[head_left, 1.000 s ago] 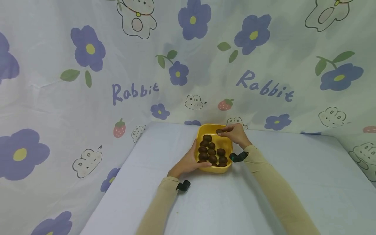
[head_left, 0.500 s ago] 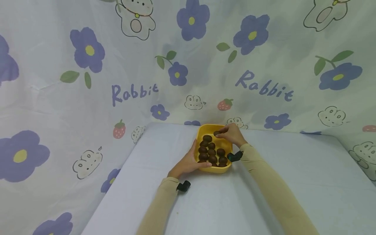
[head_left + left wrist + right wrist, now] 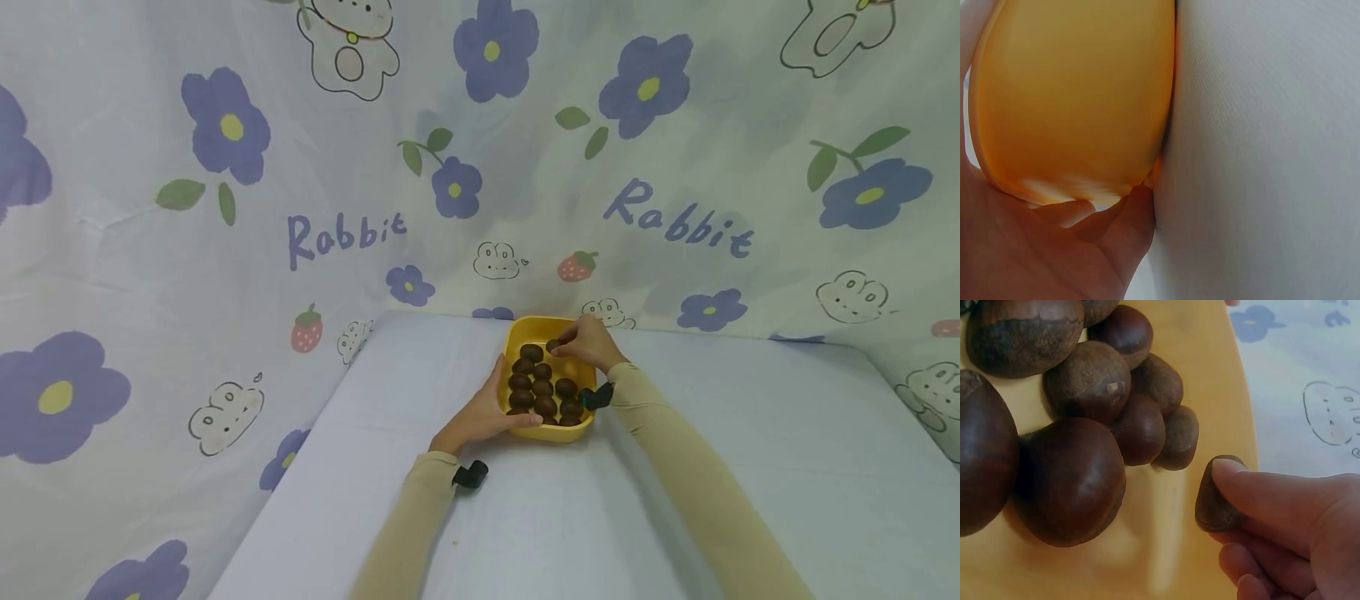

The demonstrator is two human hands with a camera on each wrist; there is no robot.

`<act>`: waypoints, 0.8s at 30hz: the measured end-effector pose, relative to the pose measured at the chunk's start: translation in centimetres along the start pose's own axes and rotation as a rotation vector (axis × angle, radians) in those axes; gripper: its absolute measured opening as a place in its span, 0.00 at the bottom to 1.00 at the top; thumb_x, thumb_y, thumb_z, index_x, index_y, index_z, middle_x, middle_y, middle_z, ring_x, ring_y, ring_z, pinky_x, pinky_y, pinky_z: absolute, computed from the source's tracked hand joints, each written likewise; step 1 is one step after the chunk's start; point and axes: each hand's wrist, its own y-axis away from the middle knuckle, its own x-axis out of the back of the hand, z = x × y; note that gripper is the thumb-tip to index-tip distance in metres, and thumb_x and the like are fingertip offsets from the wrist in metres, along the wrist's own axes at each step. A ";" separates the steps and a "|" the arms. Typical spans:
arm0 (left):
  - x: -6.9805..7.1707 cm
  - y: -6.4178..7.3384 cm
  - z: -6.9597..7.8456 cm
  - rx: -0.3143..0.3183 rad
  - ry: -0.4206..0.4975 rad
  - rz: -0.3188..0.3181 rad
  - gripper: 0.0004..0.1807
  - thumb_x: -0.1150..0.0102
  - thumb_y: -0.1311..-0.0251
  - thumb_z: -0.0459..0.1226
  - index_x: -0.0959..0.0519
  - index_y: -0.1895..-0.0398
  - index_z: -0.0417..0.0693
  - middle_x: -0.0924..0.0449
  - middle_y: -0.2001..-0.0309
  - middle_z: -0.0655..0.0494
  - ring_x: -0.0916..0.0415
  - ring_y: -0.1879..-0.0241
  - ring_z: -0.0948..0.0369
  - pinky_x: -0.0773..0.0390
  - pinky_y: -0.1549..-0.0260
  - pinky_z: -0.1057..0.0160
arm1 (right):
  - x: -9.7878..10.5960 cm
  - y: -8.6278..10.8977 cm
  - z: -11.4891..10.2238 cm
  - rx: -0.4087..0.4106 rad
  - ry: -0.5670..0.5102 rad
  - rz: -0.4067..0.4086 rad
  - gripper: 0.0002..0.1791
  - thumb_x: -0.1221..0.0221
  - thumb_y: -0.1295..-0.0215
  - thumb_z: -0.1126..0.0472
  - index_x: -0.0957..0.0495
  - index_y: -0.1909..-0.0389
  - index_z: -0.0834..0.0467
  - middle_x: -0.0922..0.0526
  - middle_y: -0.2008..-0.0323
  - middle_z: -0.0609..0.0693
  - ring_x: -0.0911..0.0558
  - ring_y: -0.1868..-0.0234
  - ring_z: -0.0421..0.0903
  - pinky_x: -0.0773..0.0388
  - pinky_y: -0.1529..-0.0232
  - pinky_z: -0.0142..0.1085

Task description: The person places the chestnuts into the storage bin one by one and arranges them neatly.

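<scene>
A yellow rectangular container (image 3: 551, 434) stands on the table, with several brown chestnuts (image 3: 543, 387) lined up in its near and left parts. My left hand (image 3: 483, 412) grips its left near corner, the thumb along the near rim. In the left wrist view the fingers (image 3: 1132, 228) press against the container's outer wall (image 3: 1079, 94). Over the far part of the container, my right hand (image 3: 594, 343) pinches one chestnut (image 3: 1213, 503) between thumb and fingers. That chestnut is just apart from the end of a row of chestnuts (image 3: 1179, 437). Whether it touches the container's floor, I cannot tell.
A white cloth covers the table (image 3: 420, 358). Behind it and at the left hangs a curtain (image 3: 517, 167) printed with flowers, rabbits and strawberries. Both wrists wear small black devices, such as the left one (image 3: 471, 474).
My right hand has moved a little left and lower with the pinched chestnut, toward the row of chestnuts. The left hand and container have stayed in place.
</scene>
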 end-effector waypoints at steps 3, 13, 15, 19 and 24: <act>-0.1 -0.1 0.0 -0.005 0.000 0.001 0.73 0.22 0.52 0.60 0.70 0.16 0.70 0.62 0.14 0.58 0.52 0.16 0.50 0.46 0.20 0.38 | -0.1 -0.1 0.0 0.006 0.015 -0.010 0.15 0.26 0.41 0.61 0.11 0.56 0.67 0.09 0.55 0.63 0.13 0.59 0.51 0.13 0.57 0.39; 0.1 0.1 0.3 0.008 -0.006 0.007 0.75 0.23 0.54 0.63 0.71 0.16 0.69 0.62 0.14 0.56 0.53 0.16 0.49 0.46 0.20 0.38 | -0.6 -0.5 0.0 0.042 0.084 -0.003 0.09 0.25 0.45 0.64 0.10 0.67 0.67 0.09 0.70 0.58 0.18 0.72 0.45 0.18 0.69 0.35; 0.1 0.1 0.3 0.018 -0.009 0.004 0.75 0.23 0.54 0.63 0.71 0.16 0.69 0.63 0.14 0.56 0.54 0.16 0.49 0.47 0.20 0.38 | -0.7 -0.5 -0.1 0.047 0.101 -0.013 0.09 0.25 0.44 0.65 0.13 0.76 0.66 0.15 0.80 0.52 0.26 0.79 0.42 0.28 0.77 0.31; 0.0 0.3 0.5 0.044 -0.016 0.003 0.74 0.23 0.53 0.62 0.71 0.16 0.71 0.64 0.14 0.56 0.56 0.16 0.49 0.49 0.19 0.39 | -0.9 -0.5 -0.2 0.046 0.168 -0.036 0.20 0.27 0.43 0.64 0.23 0.89 0.60 0.33 0.90 0.45 0.38 0.84 0.41 0.43 0.82 0.32; -0.1 0.4 0.6 0.053 -0.017 0.006 0.74 0.22 0.55 0.63 0.70 0.16 0.71 0.64 0.14 0.56 0.55 0.16 0.48 0.48 0.20 0.37 | -1.2 -0.4 -0.5 -0.008 0.238 -0.063 0.24 0.29 0.43 0.62 0.31 0.93 0.53 0.37 0.91 0.43 0.41 0.85 0.41 0.46 0.84 0.33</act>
